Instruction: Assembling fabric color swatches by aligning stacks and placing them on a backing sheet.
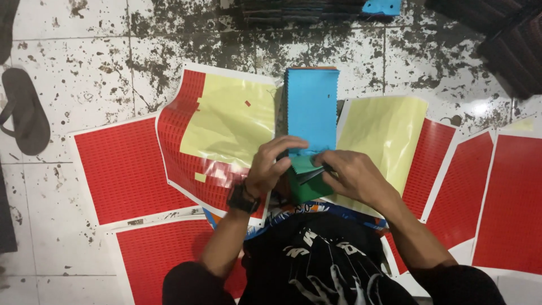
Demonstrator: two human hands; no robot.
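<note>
Hands meet over our lap: our left hand (pixel 271 166) grips the green swatch stack (pixel 305 181), our right hand (pixel 353 175) pinches its top swatch, beside red sticker sheets (pixel 127 169).

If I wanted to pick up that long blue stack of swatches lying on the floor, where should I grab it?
Probably by its two long straight sides near the far end, coming down from above. The blue stack lies flat and narrow, its far half bare. The near end is taken: the left hand and right hand work there on a green piece. Yellow-backed red sheets flank it.
</note>
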